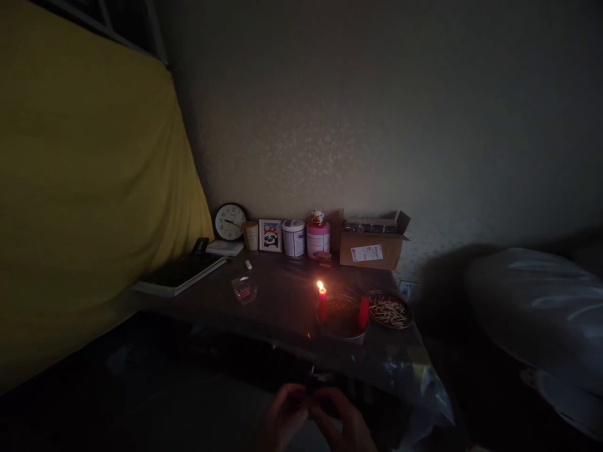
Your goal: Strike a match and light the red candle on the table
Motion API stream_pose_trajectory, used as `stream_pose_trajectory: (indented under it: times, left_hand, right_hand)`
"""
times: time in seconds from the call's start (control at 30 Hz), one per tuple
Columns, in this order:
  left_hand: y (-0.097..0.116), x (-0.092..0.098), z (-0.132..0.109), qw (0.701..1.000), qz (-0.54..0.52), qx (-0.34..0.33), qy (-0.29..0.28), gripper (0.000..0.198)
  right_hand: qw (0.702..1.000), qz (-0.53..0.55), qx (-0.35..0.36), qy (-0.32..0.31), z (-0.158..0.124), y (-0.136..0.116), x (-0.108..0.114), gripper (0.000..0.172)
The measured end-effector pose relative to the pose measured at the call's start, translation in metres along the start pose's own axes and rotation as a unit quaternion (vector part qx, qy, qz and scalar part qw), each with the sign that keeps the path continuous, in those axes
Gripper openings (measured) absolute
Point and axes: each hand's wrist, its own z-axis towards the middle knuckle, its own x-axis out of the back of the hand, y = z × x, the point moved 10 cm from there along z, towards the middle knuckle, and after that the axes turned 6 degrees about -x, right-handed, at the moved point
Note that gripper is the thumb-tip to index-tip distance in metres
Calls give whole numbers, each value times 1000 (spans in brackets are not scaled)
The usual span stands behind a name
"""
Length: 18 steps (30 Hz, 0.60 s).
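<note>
In the dim foreground, below the table's front edge, my left hand (286, 411) and my right hand (342, 417) meet fingertip to fingertip. Their fingers are bent and pinched together; whatever is between them is too dark to make out. Beyond them, a red candle (323, 306) burns upright at the left side of a round tin (353, 339). A second red upright piece (363, 312), without a flame, stands at the tin's right side. Beside it, a round dish (411, 320) holds several loose matchsticks (389, 311).
A plastic-covered table (282, 295) carries a small clear packet (244, 290) and a book (181, 276). Along the wall stand a clock (230, 221), a picture frame (271, 236), two canisters (294, 238) and a cardboard box (372, 251). A yellow cloth (94, 176) hangs left.
</note>
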Motion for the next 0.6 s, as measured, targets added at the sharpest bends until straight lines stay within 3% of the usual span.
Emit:
stream_pose_trajectory:
  times: [0.1,0.4,0.6]
  left_hand:
    - [3,-2,-2,1000,-4,-7,-1,39]
    - [9,-3,-6,1000,-4,12,11,39]
    - [-2,2,0,1000,-7,-7,8,39]
  right_hand:
    - [1000,-9,-12,-23,0,0,-3,32]
    - [1000,3,-3,14,-1,5,-1,36]
    - [1000,-13,-2,18,-2,-1,2,38]
